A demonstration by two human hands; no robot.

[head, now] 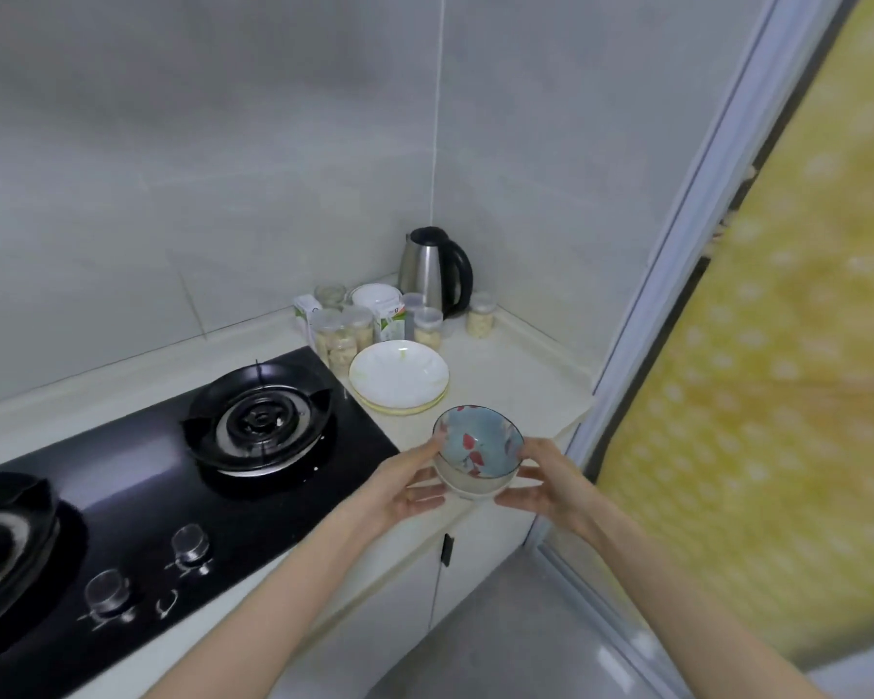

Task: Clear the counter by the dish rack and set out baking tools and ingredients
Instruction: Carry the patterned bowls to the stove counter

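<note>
Over the near edge of the worktop [518,380], a stack of two bowls [478,446] is held (a blue one with red motifs, nested in a plain pale one). It is clasped from either side by the left grip [410,484] and the right grip [551,491], with fingers curled round it. Just beyond, white plates [399,378] are stacked. Farther off, lidded jars [341,338] of pale pieces are crowded before a steel kettle [432,269]. A black hob [172,476] is set to the left.
</note>
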